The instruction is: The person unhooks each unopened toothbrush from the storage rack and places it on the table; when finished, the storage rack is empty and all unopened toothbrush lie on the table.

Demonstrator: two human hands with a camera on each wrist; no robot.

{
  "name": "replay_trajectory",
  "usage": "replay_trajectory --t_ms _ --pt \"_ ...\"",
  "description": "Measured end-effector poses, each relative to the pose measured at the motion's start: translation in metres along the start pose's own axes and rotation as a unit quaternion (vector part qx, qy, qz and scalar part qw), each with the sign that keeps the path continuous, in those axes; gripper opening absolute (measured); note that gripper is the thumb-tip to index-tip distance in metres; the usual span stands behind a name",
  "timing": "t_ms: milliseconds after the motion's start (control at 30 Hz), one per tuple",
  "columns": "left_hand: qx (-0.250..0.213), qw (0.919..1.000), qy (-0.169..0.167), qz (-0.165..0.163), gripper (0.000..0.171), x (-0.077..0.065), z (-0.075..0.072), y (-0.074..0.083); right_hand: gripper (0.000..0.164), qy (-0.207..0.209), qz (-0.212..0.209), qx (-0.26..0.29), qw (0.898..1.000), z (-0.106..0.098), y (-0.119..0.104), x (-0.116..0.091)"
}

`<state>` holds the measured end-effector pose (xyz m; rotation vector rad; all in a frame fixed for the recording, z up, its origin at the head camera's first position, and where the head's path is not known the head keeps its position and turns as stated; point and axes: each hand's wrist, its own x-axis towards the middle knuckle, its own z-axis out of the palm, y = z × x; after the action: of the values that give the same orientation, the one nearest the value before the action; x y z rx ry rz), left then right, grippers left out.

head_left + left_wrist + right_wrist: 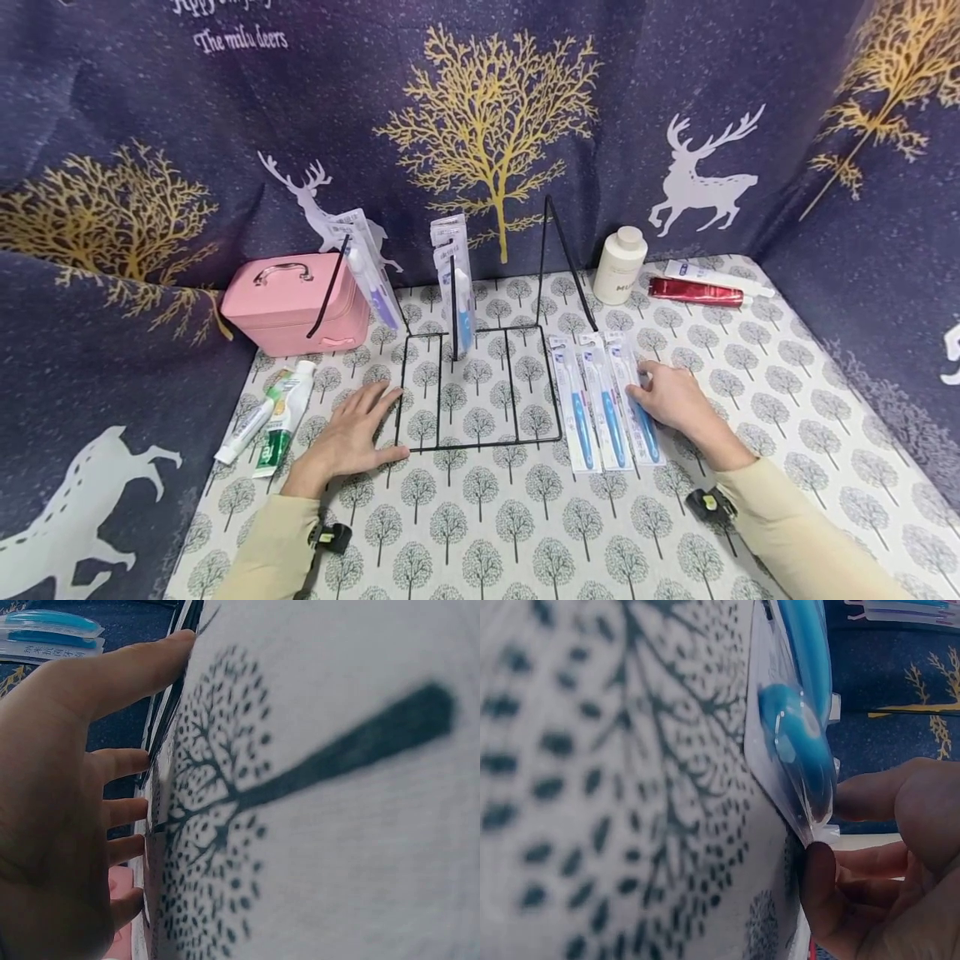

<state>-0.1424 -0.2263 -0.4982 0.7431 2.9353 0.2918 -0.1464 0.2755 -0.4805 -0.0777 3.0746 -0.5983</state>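
Note:
Three packaged blue toothbrushes lie side by side to the right of a black wire rack in the head view. My right hand pinches the edge of the rightmost packaged toothbrush; the right wrist view shows its clear blister by the thumb and fingers. My left hand rests spread at the rack's left side, thumb at the front corner and fingertips by the side wire. Packaged purple toothbrushes hang on the rack's left arm. Packaged blue toothbrushes hang on the middle arm. The right arm carries nothing.
A pink case stands behind at the left, with toothpaste tubes in front of it. At the back right are a white bottle, a red tube and a white tube. A dark patterned cloth hangs behind.

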Motion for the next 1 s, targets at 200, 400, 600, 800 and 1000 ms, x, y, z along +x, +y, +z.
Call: replay_trajectory --t_ms 200,400,600,800,1000 --pt "-0.002 1.0000 0.001 0.003 0.097 0.001 0.000 0.001 0.037 0.075 -0.027 0.029 0.996 -0.002 -0.009 -0.002" --pt "0.001 1.0000 0.004 0.002 0.097 0.001 0.001 -0.001 0.024 0.135 -0.124 0.139 0.973 -0.005 -0.037 -0.001" --pt "-0.005 1.0000 0.002 -0.003 0.096 0.001 0.002 0.000 0.031 0.142 -0.218 0.274 0.926 -0.011 -0.075 0.001" --pt "-0.003 0.9999 0.010 0.000 0.097 0.001 0.003 0.000 0.037 0.129 -0.283 0.383 0.870 -0.021 -0.115 0.009" --pt "0.001 1.0000 -0.002 -0.006 0.097 0.001 0.001 0.000 0.039 0.121 -0.335 0.443 0.823 0.001 -0.128 0.041"
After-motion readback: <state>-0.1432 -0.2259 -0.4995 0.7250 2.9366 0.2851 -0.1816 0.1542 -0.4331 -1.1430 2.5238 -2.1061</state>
